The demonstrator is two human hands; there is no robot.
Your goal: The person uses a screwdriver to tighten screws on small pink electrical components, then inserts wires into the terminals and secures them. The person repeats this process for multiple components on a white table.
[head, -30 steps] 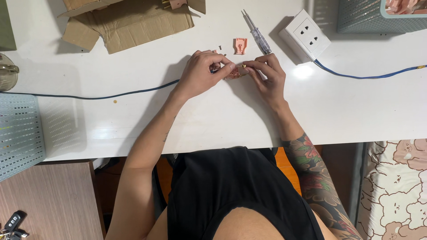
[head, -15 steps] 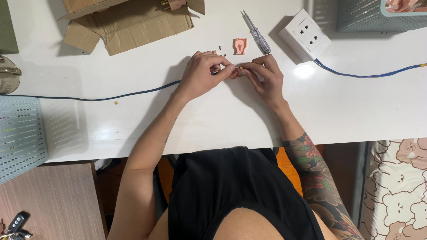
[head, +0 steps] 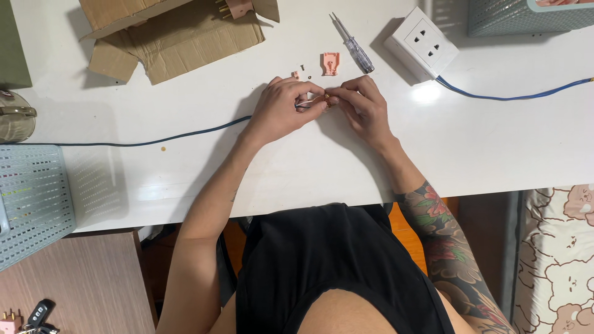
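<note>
A white table (head: 297, 173) fills the view, with a wooden surface (head: 80, 284) at the lower left. Near the table's middle, the left hand (head: 281, 111) and the right hand (head: 365, 108) meet fingertip to fingertip, both pinching a small brass-coloured part (head: 327, 100) at the end of a dark blue cable (head: 154, 141) that runs off to the left. Just beyond the hands lie a small pink plastic piece (head: 330, 63), tiny screws (head: 303, 68) and a screwdriver (head: 351, 43) with a clear handle. A white socket block (head: 421, 44) sits to the right, a blue cord (head: 513, 96) leading from it. An opened cardboard box (head: 173, 34) at the far edge holds a pink plug with brass pins (head: 232, 7). A grey-green perforated basket (head: 28, 198) rests at the left; its contents are hard to tell. Another basket (head: 526, 15) sits at the top right.
</note>
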